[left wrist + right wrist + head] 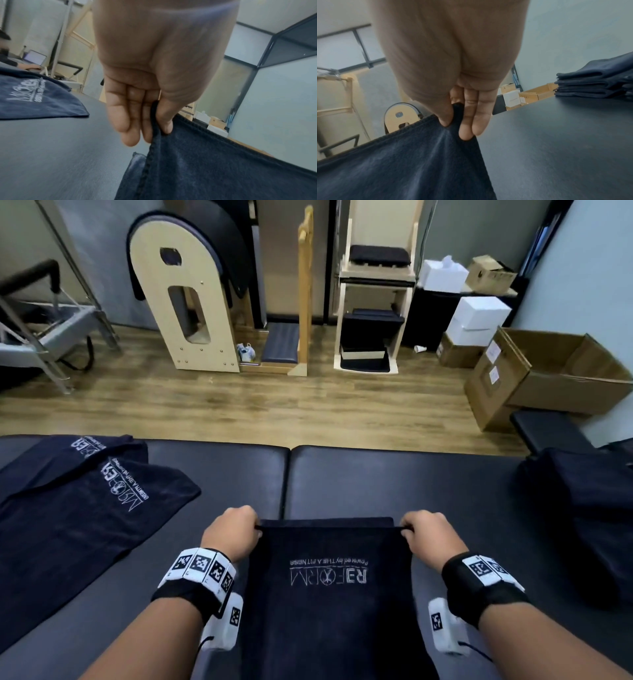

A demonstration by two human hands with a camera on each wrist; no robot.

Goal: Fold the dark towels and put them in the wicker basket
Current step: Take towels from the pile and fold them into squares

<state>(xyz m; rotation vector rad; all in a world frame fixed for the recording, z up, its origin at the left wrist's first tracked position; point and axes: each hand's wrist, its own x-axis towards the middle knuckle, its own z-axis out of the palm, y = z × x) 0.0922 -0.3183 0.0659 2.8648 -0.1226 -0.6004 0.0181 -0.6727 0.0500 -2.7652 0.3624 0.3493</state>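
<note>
A dark navy towel [329, 594] with a white logo is stretched in front of me over the black padded table [428, 491]. My left hand [236, 530] pinches its far left corner between thumb and fingers; in the left wrist view the towel [214, 169] hangs from that hand [154, 121]. My right hand [426, 530] pinches the far right corner, and the right wrist view shows the towel [402, 162] bunched between thumb and fingers of this hand [458, 121]. A lower layer of towel shows just beyond the held edge. No wicker basket is in view.
Unfolded navy towels [78, 501] lie spread at the table's left. A stack of folded dark towels [589, 508] sits at the right end, also seen as a folded stack [597, 82]. Beyond the table are wooden floor, exercise equipment [191, 292] and cardboard boxes [548, 378].
</note>
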